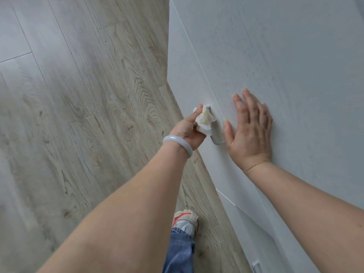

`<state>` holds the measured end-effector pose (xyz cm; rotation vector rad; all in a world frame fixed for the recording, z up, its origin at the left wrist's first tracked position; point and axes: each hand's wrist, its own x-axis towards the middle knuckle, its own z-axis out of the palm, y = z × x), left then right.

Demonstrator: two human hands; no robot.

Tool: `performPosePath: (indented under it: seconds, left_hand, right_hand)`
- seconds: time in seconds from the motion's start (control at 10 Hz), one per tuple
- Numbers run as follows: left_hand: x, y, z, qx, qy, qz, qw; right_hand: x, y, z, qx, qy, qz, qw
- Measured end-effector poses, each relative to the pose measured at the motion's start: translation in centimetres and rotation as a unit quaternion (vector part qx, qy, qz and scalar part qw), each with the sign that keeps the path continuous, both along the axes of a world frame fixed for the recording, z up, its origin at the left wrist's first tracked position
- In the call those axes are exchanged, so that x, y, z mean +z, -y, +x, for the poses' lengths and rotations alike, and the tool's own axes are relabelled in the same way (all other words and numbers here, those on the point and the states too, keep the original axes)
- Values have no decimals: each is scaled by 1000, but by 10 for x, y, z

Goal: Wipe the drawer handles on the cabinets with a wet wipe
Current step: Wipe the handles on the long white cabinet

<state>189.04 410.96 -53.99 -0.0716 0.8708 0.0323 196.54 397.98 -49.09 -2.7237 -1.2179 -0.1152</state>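
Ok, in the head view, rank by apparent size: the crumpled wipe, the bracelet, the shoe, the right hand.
1. right hand
2. shoe, partly hidden by the trouser leg
3. bracelet and wipe: too alike to rank; fingers cover part of the wipe.

A crumpled white wipe (204,120) is wrapped round the upper part of a silver bar handle (216,140) on the white cabinet (197,75); a second handle (256,266) sits lower down

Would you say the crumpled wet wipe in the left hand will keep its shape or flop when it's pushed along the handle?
The wet wipe is bunched in soft folds, so it will probably squash and mould around the metal handle. It looks light; the left hand pinches it easily. Loose edges may drag or unfold.
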Motion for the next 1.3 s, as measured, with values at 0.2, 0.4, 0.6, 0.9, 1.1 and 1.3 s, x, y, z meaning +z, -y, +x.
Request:
performPosePath:
  seconds: [0.2,0.4,0.6,0.9,1.1,1.3]
  left_hand:
    - [5,23,-1,90,4,9,996]
    - [0,67,-14,53,-10,147,988]
    - [8,111,-29,50,-63,189,979]
    - [7,94,-26,-116,-171,438,875]
    - [13,90,-26,-74,-58,256,962]
    - [13,68,-28,-143,-21,252,957]
  right_hand:
    - [1,0,0,0,0,-1,1000]
    - [-1,0,0,-2,7,1,1000]
    - [0,0,1,0,8,3,1000]
    - [0,-1,0,-2,12,4,1000]
    - [-1,-1,0,-2,11,8,1000]
    - [-2,0,1,-2,14,9,1000]
